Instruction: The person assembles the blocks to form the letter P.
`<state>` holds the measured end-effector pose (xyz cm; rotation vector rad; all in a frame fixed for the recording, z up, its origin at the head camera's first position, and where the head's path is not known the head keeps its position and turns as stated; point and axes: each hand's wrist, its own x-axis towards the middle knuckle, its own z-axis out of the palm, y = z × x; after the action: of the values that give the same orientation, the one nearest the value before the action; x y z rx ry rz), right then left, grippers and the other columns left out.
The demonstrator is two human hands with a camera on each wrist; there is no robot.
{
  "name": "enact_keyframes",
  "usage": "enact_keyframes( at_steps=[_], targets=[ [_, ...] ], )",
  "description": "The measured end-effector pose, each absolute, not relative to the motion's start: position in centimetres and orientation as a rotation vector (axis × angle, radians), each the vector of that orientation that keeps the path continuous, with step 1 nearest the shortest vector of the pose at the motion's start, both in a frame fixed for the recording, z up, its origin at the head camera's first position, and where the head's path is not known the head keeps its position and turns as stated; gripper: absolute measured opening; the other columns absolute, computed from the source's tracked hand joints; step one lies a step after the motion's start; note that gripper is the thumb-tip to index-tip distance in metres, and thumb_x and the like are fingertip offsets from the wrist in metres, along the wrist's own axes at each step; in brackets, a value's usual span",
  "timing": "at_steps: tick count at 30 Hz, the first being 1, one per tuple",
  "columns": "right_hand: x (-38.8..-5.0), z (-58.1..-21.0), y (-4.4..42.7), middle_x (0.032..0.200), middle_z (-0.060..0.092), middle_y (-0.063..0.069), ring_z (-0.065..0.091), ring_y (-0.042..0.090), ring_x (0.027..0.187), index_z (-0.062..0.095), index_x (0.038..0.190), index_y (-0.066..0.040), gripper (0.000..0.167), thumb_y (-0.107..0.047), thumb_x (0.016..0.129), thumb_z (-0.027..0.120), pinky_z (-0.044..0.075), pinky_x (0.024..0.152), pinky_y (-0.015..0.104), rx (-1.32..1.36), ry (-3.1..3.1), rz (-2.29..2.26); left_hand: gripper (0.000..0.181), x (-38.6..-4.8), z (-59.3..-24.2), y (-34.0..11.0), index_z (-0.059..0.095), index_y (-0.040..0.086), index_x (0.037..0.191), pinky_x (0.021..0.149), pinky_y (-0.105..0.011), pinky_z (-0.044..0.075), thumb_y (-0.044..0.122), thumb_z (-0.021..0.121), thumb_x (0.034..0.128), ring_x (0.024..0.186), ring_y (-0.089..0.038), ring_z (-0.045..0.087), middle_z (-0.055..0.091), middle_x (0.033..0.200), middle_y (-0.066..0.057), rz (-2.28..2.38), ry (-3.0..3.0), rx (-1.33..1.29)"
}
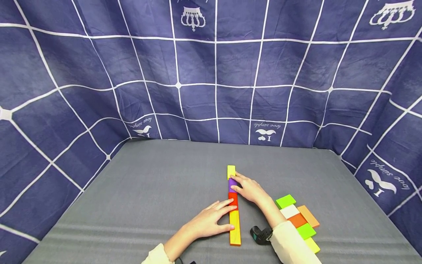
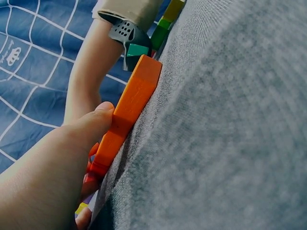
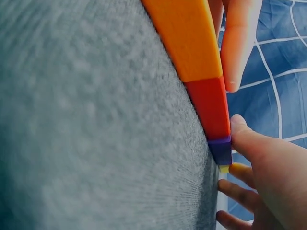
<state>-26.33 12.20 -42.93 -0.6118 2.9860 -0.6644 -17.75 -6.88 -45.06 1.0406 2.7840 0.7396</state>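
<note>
A straight row of flat blocks runs away from me on the grey table, end to end. Its nearest piece is a long orange block (image 1: 235,234), followed by a red block (image 1: 233,196), a purple block (image 1: 232,182) and, farthest, a yellow block (image 1: 231,169). My left hand (image 1: 211,220) lies at the row's left side, its spread fingers on the red block and its thumb on the orange block (image 2: 125,103). From the right, my right hand (image 1: 252,189) reaches to the far part, thumb at the purple block (image 3: 220,151) and a fingertip at the yellow block.
Right of my right forearm lies a group of flat blocks: a green block (image 1: 285,201), a white block (image 1: 290,211), an orange block (image 1: 308,216) and several others. A black device (image 1: 260,235) sits by the right sleeve. Blue checked cloth (image 1: 230,102) hangs behind the table (image 1: 158,183).
</note>
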Motion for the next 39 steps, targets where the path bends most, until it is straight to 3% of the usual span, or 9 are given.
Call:
enact_keyframes(
  at_steps=[15,26,39],
  targets=[
    [-26.54,-43.23,12.35,0.136,0.047,0.015,0.045,0.031,0.124,0.051,0.127,-0.011,0.046,-0.029,0.086,0.06,0.037,0.102,0.051,-0.601,2.949,-0.797,0.056,-17.81,-45.32,-6.87,0.041,0.031,0.135,0.109,-0.042,0.031,0.057,0.046,0.0861,0.132,-0.023,0.037,0.034,0.145,0.012,0.73,2.805,1.079],
    [-26.69,-43.58,12.18,0.127,0.056,0.013,0.052,0.03,0.117,0.053,0.125,-0.009,0.046,-0.032,0.085,0.06,0.042,0.096,0.051,-0.553,2.993,-0.74,0.056,-17.65,-45.14,-6.8,0.039,0.035,0.136,0.106,-0.049,0.033,0.058,0.047,0.0851,0.132,-0.032,0.035,0.031,0.146,0.015,0.752,2.778,0.993],
    [-26.28,-43.56,11.89,0.124,0.058,0.011,0.053,0.029,0.116,0.055,0.124,-0.011,0.046,-0.035,0.085,0.061,0.043,0.094,0.051,-0.534,3.04,-0.737,0.056,-17.56,-45.06,-6.75,0.04,0.033,0.135,0.107,-0.046,0.032,0.058,0.046,0.0856,0.132,-0.028,0.036,0.032,0.146,0.014,0.742,2.79,1.003]
  ],
)
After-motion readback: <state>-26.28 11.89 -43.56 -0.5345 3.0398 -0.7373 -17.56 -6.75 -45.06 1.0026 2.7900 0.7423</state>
